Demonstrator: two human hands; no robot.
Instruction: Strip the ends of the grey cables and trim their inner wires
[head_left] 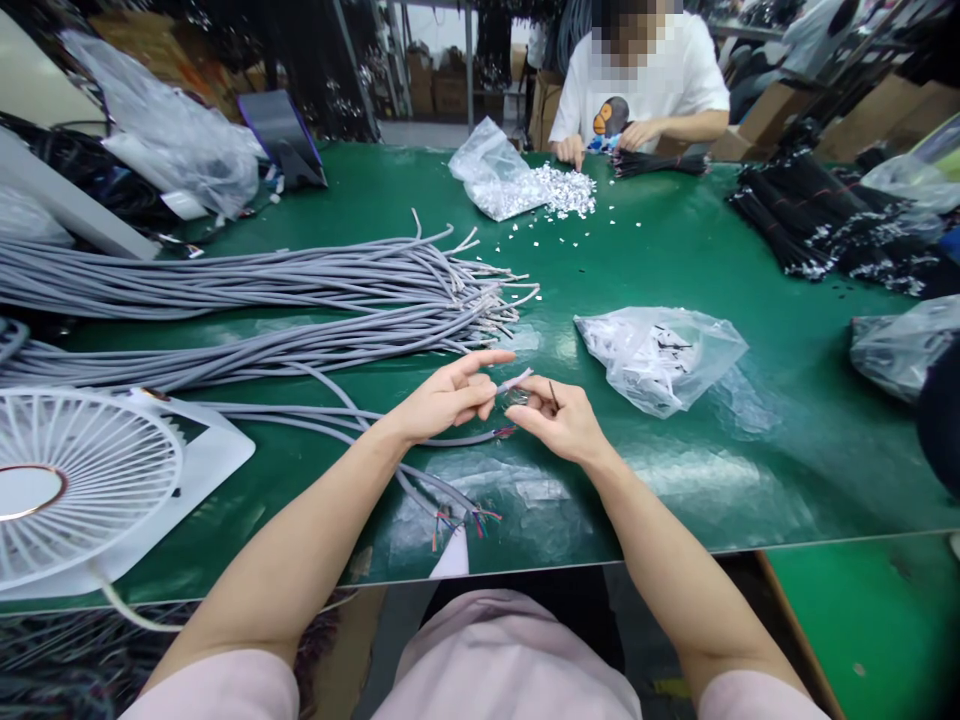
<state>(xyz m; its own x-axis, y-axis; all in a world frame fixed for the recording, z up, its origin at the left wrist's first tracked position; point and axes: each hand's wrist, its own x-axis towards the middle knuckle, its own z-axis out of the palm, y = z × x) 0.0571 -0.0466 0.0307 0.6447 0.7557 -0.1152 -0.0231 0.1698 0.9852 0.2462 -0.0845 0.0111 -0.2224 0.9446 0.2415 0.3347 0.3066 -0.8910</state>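
Observation:
Over the near middle of the table, my left hand [448,398] pinches a grey cable near its pale, stripped end [516,380], its index finger stretched out above. Close beside that end is my right hand [561,418], its fingers curled. A thin dark piece [553,394] sticks up between them; what it belongs to is hidden. Below the hands lie a few grey cables [442,488] with coloured wires bared at their ends. Two thick bundles of grey cable [300,280] stretch in from the left, their pale ends gathered behind my left hand.
A clear bag of white pieces [660,360] lies right of my hands. A white fan [90,480] stands at the left. Farther back are a heap of small shiny parts [562,190], a bag [491,170], black wire bundles [832,210] and a person in a white shirt [675,70].

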